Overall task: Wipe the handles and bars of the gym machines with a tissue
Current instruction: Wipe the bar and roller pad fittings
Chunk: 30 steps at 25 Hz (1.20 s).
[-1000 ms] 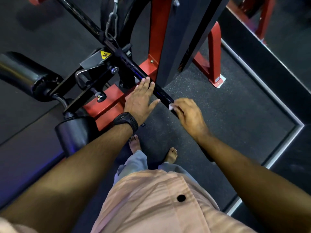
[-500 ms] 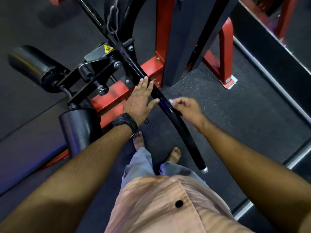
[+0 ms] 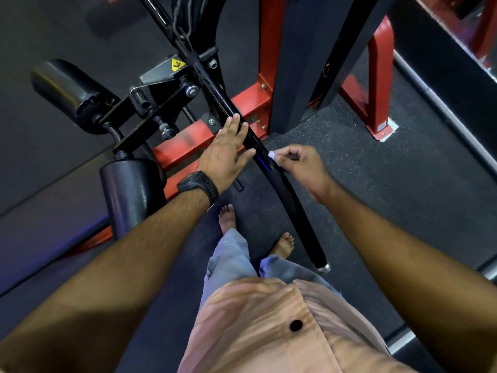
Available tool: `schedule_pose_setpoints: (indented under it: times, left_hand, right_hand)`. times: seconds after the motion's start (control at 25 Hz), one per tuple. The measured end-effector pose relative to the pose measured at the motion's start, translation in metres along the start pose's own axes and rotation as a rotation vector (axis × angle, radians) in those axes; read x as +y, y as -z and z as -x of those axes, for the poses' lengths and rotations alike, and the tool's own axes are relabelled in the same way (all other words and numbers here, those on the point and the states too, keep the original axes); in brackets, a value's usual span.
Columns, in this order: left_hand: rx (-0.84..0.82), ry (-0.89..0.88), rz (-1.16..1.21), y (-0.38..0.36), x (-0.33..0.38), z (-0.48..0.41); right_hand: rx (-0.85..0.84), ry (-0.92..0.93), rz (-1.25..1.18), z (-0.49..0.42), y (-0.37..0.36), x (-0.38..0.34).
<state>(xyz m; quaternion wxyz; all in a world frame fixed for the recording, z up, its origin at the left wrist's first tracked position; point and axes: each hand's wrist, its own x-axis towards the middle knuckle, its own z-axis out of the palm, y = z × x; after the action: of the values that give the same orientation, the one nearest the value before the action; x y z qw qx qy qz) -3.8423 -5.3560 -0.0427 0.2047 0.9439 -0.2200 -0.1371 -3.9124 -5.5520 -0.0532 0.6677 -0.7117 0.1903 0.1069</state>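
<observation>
We rest our left hand (image 3: 224,154), fingers straight, against the black bar (image 3: 285,195); our right hand (image 3: 301,164) pinches a white tissue (image 3: 272,155) onto it.

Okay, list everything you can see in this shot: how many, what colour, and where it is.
bar: one, black, slanting from the machine's middle to lower right, silver end cap
tissue: one, white, small wad against the bar
roller pads: two, black, left of the bar
frame: one, red, behind the bar
warning sticker: one, yellow, upper centre
chain: one, metal, top centre
floor: dark, speckled, underneath
watch: one, black, left wrist
feet: two, bare, beside the bar's lower end
left hand: flat, fingers straight on the bar
right hand: pinching the tissue
</observation>
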Motion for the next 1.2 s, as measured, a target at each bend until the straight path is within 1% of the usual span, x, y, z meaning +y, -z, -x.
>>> schedule_pose_setpoints:
  times: [0.08,0.16,0.24,0.32,0.44,0.48,0.56,0.64,0.72,0.76,0.8,0.88,1.0,1.08,1.12,1.2]
  left_hand:
    - [0.004,-0.004,-0.009,0.0,0.002,0.002]
    - [0.011,-0.001,0.002,-0.003,0.003,0.004]
    - [0.011,0.0,0.013,-0.004,0.004,0.005]
    - [0.006,-0.002,-0.001,-0.001,0.007,0.004]
    - [0.007,-0.023,-0.019,0.001,0.01,0.005]
    - [0.008,-0.03,-0.019,0.0,0.011,0.005]
    - [0.007,-0.025,-0.032,-0.002,0.012,0.005]
    - [-0.019,-0.022,-0.072,-0.003,0.013,0.004]
    - [-0.031,-0.026,-0.111,-0.001,0.014,0.003]
    - [-0.031,-0.027,-0.125,-0.001,0.014,0.003]
    - [-0.034,-0.029,-0.132,-0.001,0.015,0.003]
    - [-0.046,-0.017,-0.147,-0.002,0.015,0.004]
    - [-0.046,0.008,-0.176,-0.003,0.015,0.005]
    - [-0.052,0.017,-0.166,-0.005,0.016,0.008]
    - [-0.051,0.021,-0.162,-0.006,0.017,0.009]
    - [-0.04,0.025,-0.153,-0.004,0.016,0.012]
  right_hand:
    - [0.072,0.112,0.088,0.016,0.0,0.016]
    - [0.134,0.26,0.253,0.019,-0.001,0.025]
    - [0.146,0.431,0.405,0.012,-0.003,0.017]
    - [0.109,0.6,0.492,0.016,-0.002,0.018]
    - [0.099,0.8,0.64,0.038,0.0,0.039]
    - [0.09,0.852,0.705,0.034,-0.002,0.04]
    - [0.004,0.905,0.859,0.019,-0.01,0.029]
    - [-0.06,0.971,1.096,0.016,-0.015,0.023]
    - [-0.093,1.063,1.426,0.027,-0.02,0.024]
    - [-0.156,1.062,1.605,0.033,-0.025,0.022]
    - [-0.242,1.02,1.744,0.037,-0.031,0.018]
    - [-0.362,0.91,1.907,0.039,-0.043,0.013]
    - [-0.494,0.84,2.111,0.055,-0.052,0.017]
    - [-0.532,0.811,2.119,0.064,-0.047,0.021]
    - [-0.515,0.833,2.069,0.063,-0.043,0.022]
    - [-0.406,0.914,1.864,0.061,-0.03,0.029]
